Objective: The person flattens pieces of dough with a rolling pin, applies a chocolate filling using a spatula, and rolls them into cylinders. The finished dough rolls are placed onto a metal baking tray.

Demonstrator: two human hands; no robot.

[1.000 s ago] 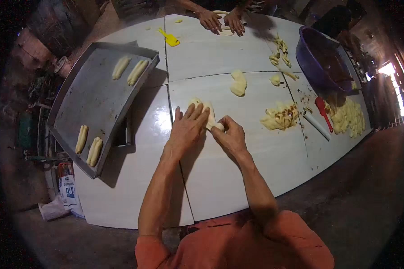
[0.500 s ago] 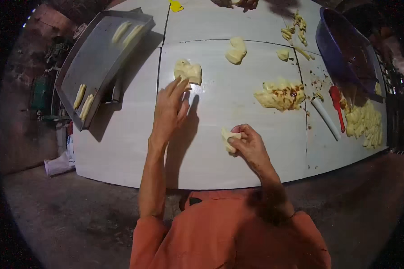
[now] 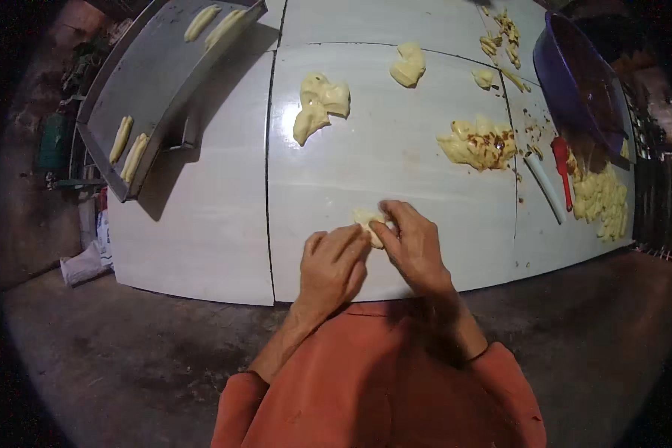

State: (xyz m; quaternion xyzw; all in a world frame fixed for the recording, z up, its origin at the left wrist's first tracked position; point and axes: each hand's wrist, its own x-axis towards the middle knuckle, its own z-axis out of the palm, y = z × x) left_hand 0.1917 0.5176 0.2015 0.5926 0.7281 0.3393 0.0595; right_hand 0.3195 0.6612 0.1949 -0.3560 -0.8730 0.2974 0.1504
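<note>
Near the table's front edge, a small pale-yellow piece of dough (image 3: 370, 221) is between my two hands. My left hand (image 3: 334, 263) has its bent fingers pressed together at the left edge of the dough. My right hand (image 3: 417, 243) pinches the right side with thumb and fingers. Part of the piece is hidden under the fingers. Farther off lie a dough lump (image 3: 325, 97) with a smaller dough piece (image 3: 310, 124) against its near side, and another dough lump (image 3: 408, 64). To the right is a flattened dough mass (image 3: 478, 144) with brown filling on it.
A grey metal tray (image 3: 153, 97) with several dough sticks stands at the left. On the right are a purple basin (image 3: 556, 71) with brown contents, a red spatula (image 3: 561, 168), a white tube (image 3: 545, 189) and a heap of dough strips (image 3: 603, 200). Scraps (image 3: 509, 37) lie far right.
My left hand has come back from the far dough lump to the small piece that my right hand holds. The view has shifted slightly, and the smaller piece beside the lump now shows fully.
</note>
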